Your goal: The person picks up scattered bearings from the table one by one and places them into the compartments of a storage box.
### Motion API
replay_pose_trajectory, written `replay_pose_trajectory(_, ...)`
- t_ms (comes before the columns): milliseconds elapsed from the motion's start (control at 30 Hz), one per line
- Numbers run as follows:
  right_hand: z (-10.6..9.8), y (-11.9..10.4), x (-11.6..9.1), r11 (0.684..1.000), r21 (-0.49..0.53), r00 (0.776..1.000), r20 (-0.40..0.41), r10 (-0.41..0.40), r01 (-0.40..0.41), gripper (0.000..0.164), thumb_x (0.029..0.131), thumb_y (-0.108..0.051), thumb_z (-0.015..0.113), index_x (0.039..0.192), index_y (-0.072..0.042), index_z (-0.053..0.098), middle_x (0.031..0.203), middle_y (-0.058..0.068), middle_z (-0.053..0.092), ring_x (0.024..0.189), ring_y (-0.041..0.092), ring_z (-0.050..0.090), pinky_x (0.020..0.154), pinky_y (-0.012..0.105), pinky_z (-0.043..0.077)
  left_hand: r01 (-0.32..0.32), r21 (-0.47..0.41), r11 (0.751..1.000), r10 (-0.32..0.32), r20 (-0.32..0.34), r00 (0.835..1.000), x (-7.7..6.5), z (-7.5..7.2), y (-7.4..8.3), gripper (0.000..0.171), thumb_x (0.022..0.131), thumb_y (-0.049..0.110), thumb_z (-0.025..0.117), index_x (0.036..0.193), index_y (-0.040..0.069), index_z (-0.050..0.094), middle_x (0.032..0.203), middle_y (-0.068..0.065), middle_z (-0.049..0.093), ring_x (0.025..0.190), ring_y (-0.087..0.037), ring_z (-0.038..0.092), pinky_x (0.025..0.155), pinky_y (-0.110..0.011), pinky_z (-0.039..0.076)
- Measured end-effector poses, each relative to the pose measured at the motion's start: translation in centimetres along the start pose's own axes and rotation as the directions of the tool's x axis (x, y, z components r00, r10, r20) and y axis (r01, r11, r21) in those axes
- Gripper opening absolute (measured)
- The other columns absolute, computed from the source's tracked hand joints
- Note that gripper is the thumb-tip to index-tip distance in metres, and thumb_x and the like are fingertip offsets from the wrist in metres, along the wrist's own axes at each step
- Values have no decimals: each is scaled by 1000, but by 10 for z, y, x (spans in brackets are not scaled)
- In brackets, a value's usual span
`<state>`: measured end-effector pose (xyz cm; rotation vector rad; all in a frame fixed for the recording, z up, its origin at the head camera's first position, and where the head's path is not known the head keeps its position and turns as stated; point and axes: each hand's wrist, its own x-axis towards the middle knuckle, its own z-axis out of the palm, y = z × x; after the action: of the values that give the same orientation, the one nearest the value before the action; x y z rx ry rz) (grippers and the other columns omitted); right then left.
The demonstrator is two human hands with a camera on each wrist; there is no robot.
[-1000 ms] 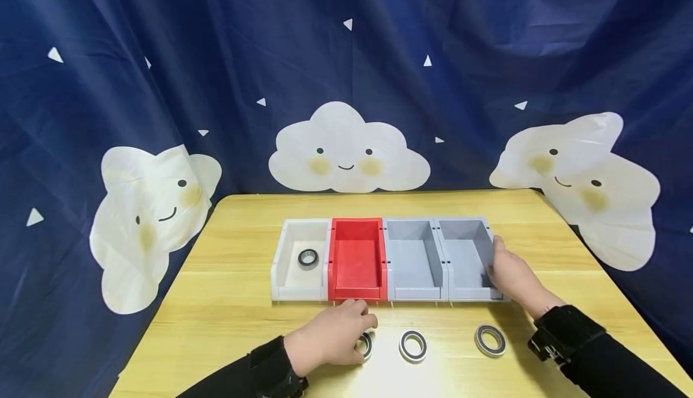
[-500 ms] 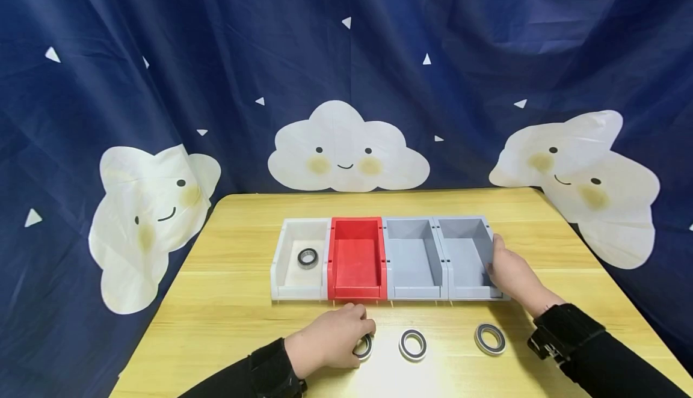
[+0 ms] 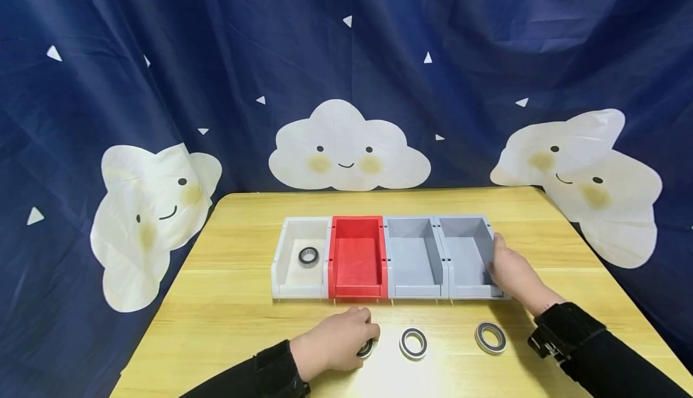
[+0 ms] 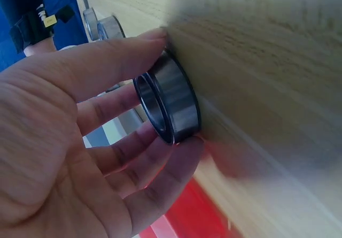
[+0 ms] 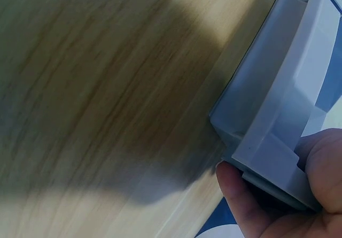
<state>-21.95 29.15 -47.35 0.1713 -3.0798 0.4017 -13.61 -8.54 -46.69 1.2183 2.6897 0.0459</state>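
My left hand (image 3: 338,341) is in front of the red bin (image 3: 358,291), its thumb and fingertips pinching the rim of a ball bearing (image 4: 179,101) at the tabletop. In the head view that hand covers much of the bearing. My right hand (image 3: 517,278) grips the side wall of the rightmost grey bin (image 3: 476,292). The right wrist view shows the thumb and fingers on opposite sides of this wall (image 5: 288,99). A second bearing (image 3: 403,348) lies flat right of the left hand, and a third bearing (image 3: 479,341) farther right.
Four bins would be several: a white bin (image 3: 301,291) at the left end, the red one, then a grey bin (image 3: 418,291) beside the rightmost. Inside the white bin lies another bearing (image 3: 308,264). Behind the wooden table (image 3: 227,326) hangs a blue curtain (image 3: 460,19).
My left hand shifts slightly around the bearing, and its fingers cover more of it now. The right hand stays on the grey bin. The other bearings have not moved.
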Motion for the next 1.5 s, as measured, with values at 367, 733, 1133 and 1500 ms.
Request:
replay_pose_trajectory(367,-1,0,-1,1000,1,1000,-9,-11,11,71,90,0,62,136,30,17,75,31,60,70,39,65,60,50,54,-32,68,997,31,11,999,0,-5,2,37,71,30,89,101,27,67,90,9,54,84,-8,51,72,-21,45)
replay_pose_trajectory(733,2,2,-1,1000,6,1000,-3,-13,13,72,90,-1,62,137,29,17,75,31,60,69,39,65,59,49,54,-40,73,997,39,16,999,0,-3,1,35,73,30,88,102,27,68,90,9,55,83,-8,50,71,-21,45)
replay_pose_trajectory(1133,-2,2,0,1000,15,1000,-5,-10,10,72,90,-1,62,136,29,17,81,36,60,75,45,66,65,54,54,-62,71,996,62,-6,998,4,-5,-1,29,75,23,85,98,26,67,86,9,52,79,-7,47,69,-21,44)
replay_pose_trajectory(1500,-1,2,1,1000,7,1000,4,-5,5,73,89,0,63,136,30,16,77,34,60,69,39,65,60,50,54,-38,46,998,39,-12,999,4,-21,-9,32,73,26,87,98,27,67,88,9,52,82,-8,48,70,-21,45)
